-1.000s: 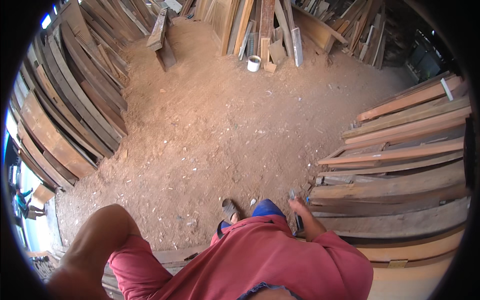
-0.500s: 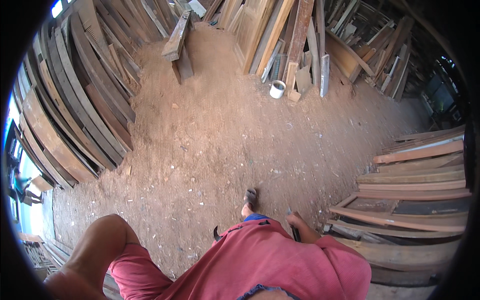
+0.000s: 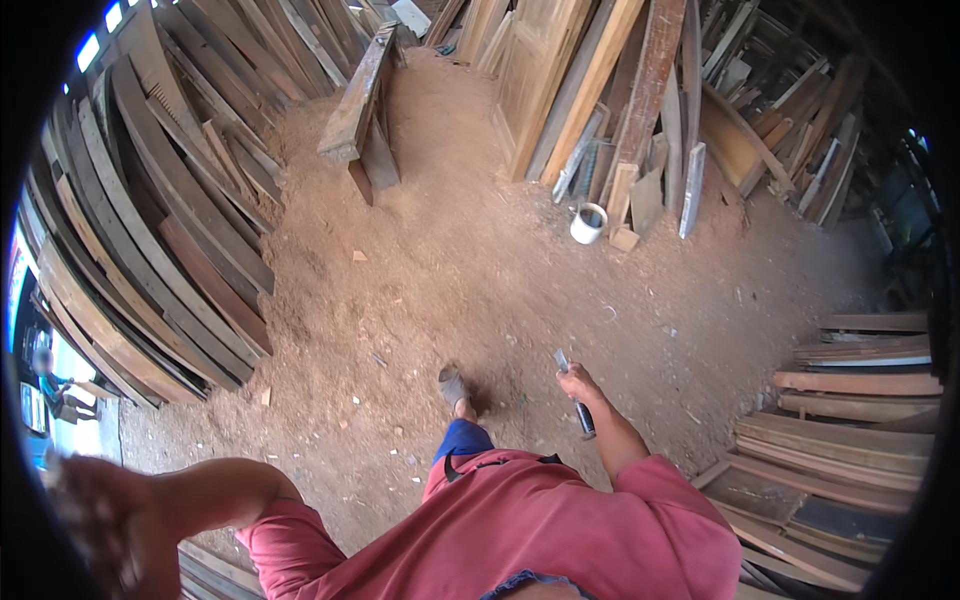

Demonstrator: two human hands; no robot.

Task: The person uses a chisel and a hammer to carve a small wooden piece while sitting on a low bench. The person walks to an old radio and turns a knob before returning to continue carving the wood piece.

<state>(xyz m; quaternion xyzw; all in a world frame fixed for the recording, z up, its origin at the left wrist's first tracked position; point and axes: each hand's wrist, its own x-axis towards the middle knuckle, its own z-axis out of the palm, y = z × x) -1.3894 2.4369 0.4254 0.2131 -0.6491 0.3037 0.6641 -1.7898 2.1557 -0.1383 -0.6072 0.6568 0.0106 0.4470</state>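
Observation:
My right hand is closed round a hand tool out in front of my body. The tool's flat metal end sticks out beyond my fingers and its dark grip hangs below; its exact kind is unclear. Raised at the lower left edge, my left hand is smeared by motion, and whether it holds anything does not show. Below my red shirt, a foot in a grey shoe is planted on the sawdust-strewn floor.
Long boards lean in rows on the left. A wooden bench and a white bucket stand ahead, near upright planks and a door panel. Stacked timber lies at the right. Another person is at the far left.
The floor and boards have shifted in view as I step forward. My right hand has swung forward with the tool, and my left hand has come into view at the lower left.

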